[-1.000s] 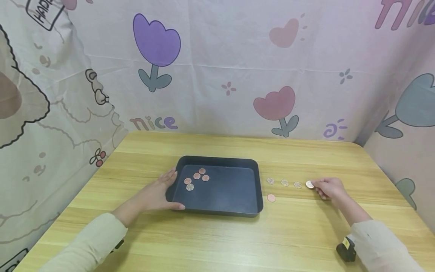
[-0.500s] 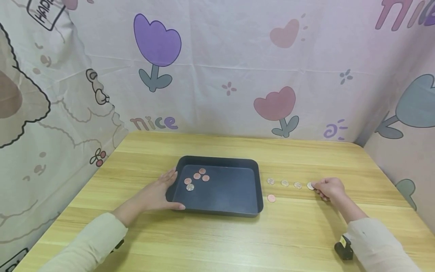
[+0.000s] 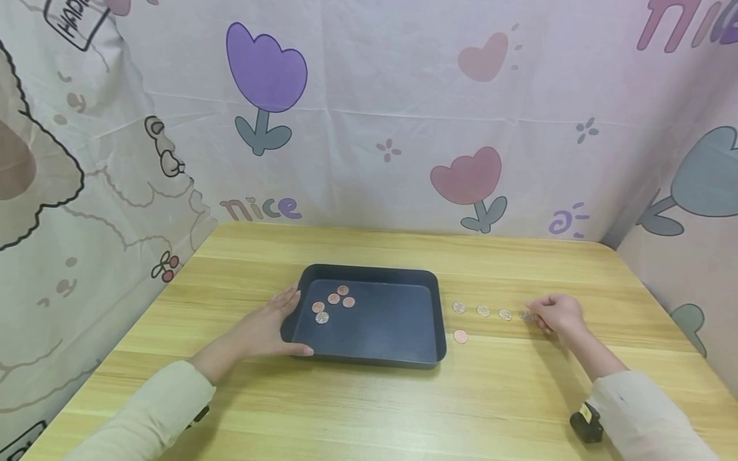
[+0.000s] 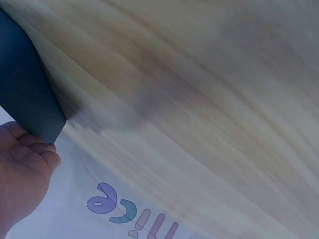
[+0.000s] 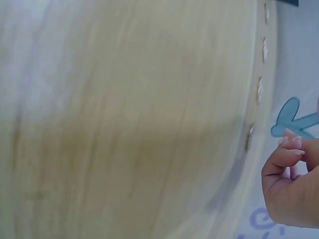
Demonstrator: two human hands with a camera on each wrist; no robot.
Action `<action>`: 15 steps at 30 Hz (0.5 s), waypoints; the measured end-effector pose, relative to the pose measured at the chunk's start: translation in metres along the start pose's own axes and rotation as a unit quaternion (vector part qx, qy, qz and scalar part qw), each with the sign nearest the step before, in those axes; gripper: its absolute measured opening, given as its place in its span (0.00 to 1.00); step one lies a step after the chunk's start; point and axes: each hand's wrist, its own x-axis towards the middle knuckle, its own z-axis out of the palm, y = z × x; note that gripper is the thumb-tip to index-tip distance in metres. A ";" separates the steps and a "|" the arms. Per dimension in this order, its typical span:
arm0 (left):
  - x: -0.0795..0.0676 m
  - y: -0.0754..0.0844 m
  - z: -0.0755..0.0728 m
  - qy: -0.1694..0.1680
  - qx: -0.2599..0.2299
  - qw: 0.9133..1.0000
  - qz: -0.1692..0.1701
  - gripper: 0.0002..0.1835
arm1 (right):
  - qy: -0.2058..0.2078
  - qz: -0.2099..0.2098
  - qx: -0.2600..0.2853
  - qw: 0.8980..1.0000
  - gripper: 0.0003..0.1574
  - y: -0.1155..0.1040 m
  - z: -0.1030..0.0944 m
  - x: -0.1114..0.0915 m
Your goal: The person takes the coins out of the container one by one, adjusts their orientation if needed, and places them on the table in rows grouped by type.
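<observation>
My left hand (image 3: 262, 330) holds the left end of a dark rectangular baking tray (image 3: 386, 326), fingers along its side and thumb at the front edge. In the left wrist view its fingertips curl at the corner of the tray (image 4: 30, 74). Several copper-coloured coins (image 3: 334, 298) and one silvery coin (image 3: 322, 317) lie in the tray's left half. Right of it, silvery coins form a row on the table. At the row's right end is a coin (image 3: 525, 316), partly covered by my right hand (image 3: 558, 315). The right wrist view shows bunched, curled fingers just off this coin (image 5: 250, 137), holding nothing.
A copper-coloured coin (image 3: 460, 336) lies on the wooden table (image 3: 403, 410) near the tray's right side, in front of the row. Patterned cloth (image 3: 369, 83) hangs behind and beside the table. A black wrist camera (image 3: 587, 422) sits under my right sleeve.
My right hand pinched the end coin, shifted it slightly, and has let go of it; the coin now lies flat in the row. My left hand and the tray have not moved.
</observation>
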 end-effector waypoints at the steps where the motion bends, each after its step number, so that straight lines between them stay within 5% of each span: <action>1: 0.000 0.000 0.000 -0.001 0.001 1.000 -0.001 0.62 | 0.001 -0.010 -0.004 1.000 0.18 -0.003 0.001 0.000; 15: 0.000 0.000 -0.001 -0.004 0.005 1.000 0.004 0.62 | -0.010 -0.066 0.052 0.996 0.17 -0.053 0.033 -0.013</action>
